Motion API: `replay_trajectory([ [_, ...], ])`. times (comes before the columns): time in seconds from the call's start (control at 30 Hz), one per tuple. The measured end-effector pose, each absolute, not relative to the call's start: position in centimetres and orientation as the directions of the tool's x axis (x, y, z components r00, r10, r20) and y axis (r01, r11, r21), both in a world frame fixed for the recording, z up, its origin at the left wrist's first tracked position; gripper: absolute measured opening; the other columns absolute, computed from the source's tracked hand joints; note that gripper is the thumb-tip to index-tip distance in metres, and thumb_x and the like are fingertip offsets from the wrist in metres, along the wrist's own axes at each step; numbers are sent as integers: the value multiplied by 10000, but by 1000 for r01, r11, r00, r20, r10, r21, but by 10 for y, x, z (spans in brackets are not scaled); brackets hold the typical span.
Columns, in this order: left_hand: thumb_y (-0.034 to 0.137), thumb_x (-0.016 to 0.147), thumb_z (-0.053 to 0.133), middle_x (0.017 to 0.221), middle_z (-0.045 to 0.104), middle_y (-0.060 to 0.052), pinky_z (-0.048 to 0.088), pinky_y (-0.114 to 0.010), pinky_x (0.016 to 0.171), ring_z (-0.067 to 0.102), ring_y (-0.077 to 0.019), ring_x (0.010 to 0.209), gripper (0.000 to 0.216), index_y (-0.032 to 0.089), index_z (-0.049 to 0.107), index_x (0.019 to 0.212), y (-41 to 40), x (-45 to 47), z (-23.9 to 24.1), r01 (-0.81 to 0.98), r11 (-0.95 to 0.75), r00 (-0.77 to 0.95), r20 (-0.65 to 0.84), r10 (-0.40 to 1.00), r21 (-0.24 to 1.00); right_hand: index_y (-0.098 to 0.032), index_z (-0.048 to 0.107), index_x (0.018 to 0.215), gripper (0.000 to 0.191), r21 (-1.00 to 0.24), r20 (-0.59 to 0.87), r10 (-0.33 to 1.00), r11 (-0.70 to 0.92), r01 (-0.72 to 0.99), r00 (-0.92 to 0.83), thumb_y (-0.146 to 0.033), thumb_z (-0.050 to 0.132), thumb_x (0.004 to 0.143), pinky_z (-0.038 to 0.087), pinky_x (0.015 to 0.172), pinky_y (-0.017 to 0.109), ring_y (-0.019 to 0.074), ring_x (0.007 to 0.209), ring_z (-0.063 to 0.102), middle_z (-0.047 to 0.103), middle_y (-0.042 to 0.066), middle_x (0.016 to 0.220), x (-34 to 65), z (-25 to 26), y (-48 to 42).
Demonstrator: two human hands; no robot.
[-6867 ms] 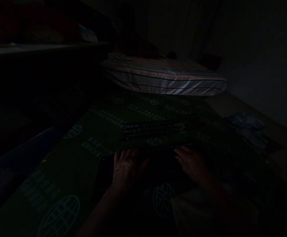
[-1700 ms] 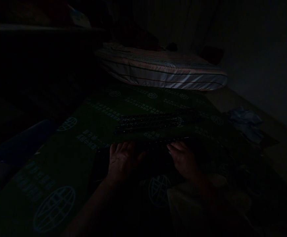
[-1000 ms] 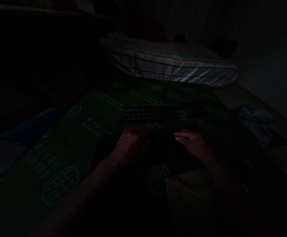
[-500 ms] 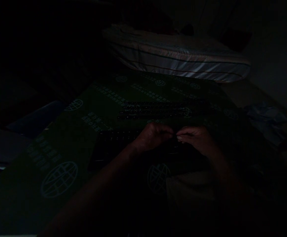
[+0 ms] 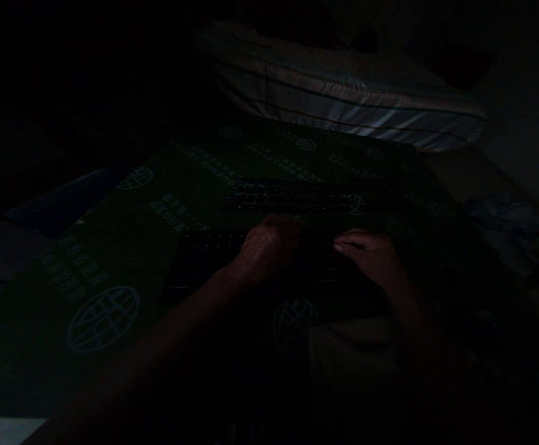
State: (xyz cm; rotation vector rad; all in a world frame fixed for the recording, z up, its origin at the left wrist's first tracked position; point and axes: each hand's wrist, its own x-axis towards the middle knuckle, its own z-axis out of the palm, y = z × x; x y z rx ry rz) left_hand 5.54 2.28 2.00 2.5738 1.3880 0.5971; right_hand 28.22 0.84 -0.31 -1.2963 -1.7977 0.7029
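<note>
The light is very low. A black, flat keyboard-like panel (image 5: 204, 259) with rows of small pale marks lies in front of me. My left hand (image 5: 269, 247) is over its middle with the fingers curled down; the fingertips are lost in the dark. To the right, my right hand (image 5: 366, 250) is above the panel's right part, thumb and fingers pinched together. Whatever the pinch holds, if anything, is too dark to make out. Behind the hands lie several thin dark strips (image 5: 288, 199) with small bright specks, side by side.
Everything lies on a green board (image 5: 158, 173) printed with pale globes and lettering. A mattress (image 5: 343, 93) with a striped cover stands beyond it. Crumpled cloth (image 5: 501, 216) is at the right, a blue thing (image 5: 60, 198) at the left. Pale floor (image 5: 5, 429) shows at lower left.
My hands were close together, fingertips nearly meeting. My left hand has moved left and its fingers have turned down, while my right hand stays pinched. The view has shifted slightly.
</note>
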Motion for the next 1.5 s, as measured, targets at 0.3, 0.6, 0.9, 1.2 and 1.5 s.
replay_trajectory([
  [0.3, 264, 842, 445, 1062, 648, -93, 472, -393, 880, 594, -256, 979, 271, 155, 667, 953, 21, -3, 4, 839, -475, 390, 315, 865, 266, -232, 721, 761, 126, -725, 251, 933, 359, 588, -259, -279, 606, 782, 499, 725, 324, 188, 790, 636, 694, 28, 808, 281, 3, 9],
  [0.6, 287, 841, 412, 971, 662, -89, 491, -378, 802, 614, -256, 913, 304, 158, 667, 943, 22, -5, 3, 850, -421, 342, 275, 899, 317, -219, 715, 759, 149, -577, 250, 883, 465, 671, -396, -234, 576, 810, 478, 713, 321, 185, 768, 625, 673, 36, 794, 278, 11, 12],
  [0.9, 310, 837, 437, 951, 674, -97, 493, -371, 771, 621, -267, 901, 313, 157, 673, 974, 23, -2, 1, 880, -366, 302, 238, 923, 303, -230, 703, 686, 190, -484, 209, 847, 524, 701, -488, -206, 565, 814, 460, 697, 306, 178, 740, 610, 653, 26, 745, 276, 19, 18],
  [1.2, 268, 833, 434, 937, 664, -63, 475, -347, 805, 601, -232, 914, 280, 163, 673, 936, 24, 11, 9, 802, -516, 441, 285, 851, 301, -244, 725, 698, 143, -546, 164, 866, 478, 688, -472, -219, 603, 768, 477, 683, 321, 185, 713, 624, 682, 7, 746, 279, 26, 22],
  [1.5, 134, 767, 532, 990, 671, -38, 434, -329, 903, 601, -206, 994, 222, 166, 699, 910, 56, 58, 18, 498, -746, 707, 291, 644, 442, -234, 723, 682, 143, -519, 147, 863, 483, 705, -482, -188, 609, 753, 459, 654, 302, 166, 687, 615, 668, 4, 722, 281, 26, 25],
])
